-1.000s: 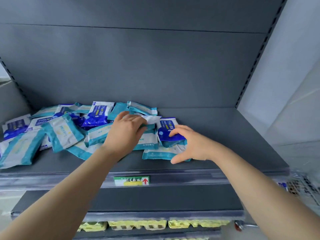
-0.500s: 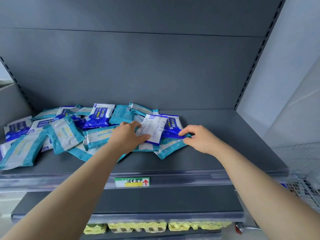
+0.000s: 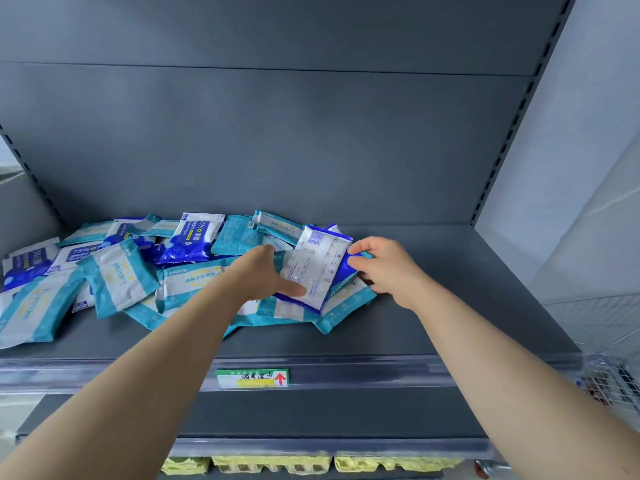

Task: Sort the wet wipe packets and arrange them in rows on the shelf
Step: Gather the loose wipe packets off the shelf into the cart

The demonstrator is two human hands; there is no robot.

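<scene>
A loose heap of wet wipe packets covers the left and middle of the grey shelf (image 3: pixel 467 306): teal-and-white ones (image 3: pixel 117 278) and dark blue ones (image 3: pixel 194 242). My left hand (image 3: pixel 263 275) grips a blue packet (image 3: pixel 317 268) turned white back up, thumb under its near edge. My right hand (image 3: pixel 384 268) pinches the right edge of a second blue packet (image 3: pixel 343 271) lying behind the first. Both are tilted above teal packets (image 3: pixel 346 306) at the heap's right end.
The shelf's back panel and a slotted upright (image 3: pixel 502 147) close the rear and right. A price label (image 3: pixel 251 377) sits on the front rail. Yellow egg cartons (image 3: pixel 273 464) lie on a lower shelf, and a wire basket (image 3: pixel 613 379) is at the far right.
The left hand lifted a blue packet from the heap and flipped it back side up. The right hand shifted from the teal packets to the blue packet's right edge, raising it.
</scene>
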